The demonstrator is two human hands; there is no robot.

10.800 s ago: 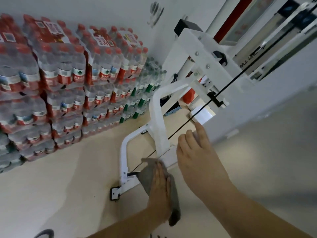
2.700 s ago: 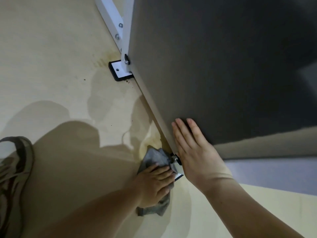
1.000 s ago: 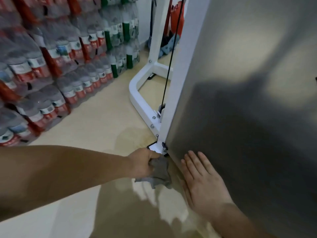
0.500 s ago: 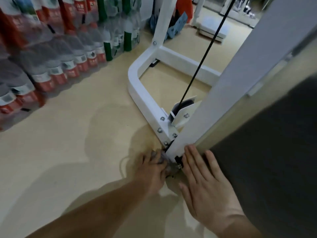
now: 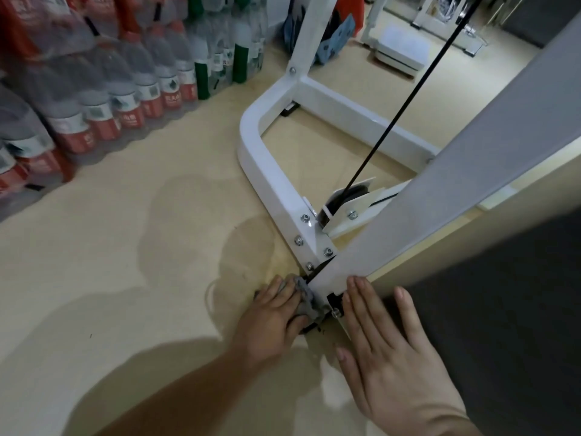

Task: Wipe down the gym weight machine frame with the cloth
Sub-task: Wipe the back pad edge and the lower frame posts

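The white weight machine frame (image 5: 276,190) lies low on the beige floor, with a bolted bracket and a pulley where it meets a slanting white upright (image 5: 446,196). My left hand (image 5: 270,322) holds a small grey cloth (image 5: 306,302) against the foot of that upright, fingers curled round the cloth. My right hand (image 5: 386,357) lies flat with straight fingers on the machine's grey side panel (image 5: 503,309), just right of the black foot bracket. Most of the cloth is hidden under my left hand.
Stacked packs of bottled water (image 5: 103,73) line the floor at the left. A black cable (image 5: 386,121) runs from the pulley (image 5: 345,199) up to the top right. A white platform (image 5: 402,55) and other equipment stand at the back. A damp patch (image 5: 220,234) marks the floor.
The view has shifted up and forward from the panel to the frame's base corner. My left hand with the cloth has stayed at the upright's foot, and my right hand stays flat on the panel.
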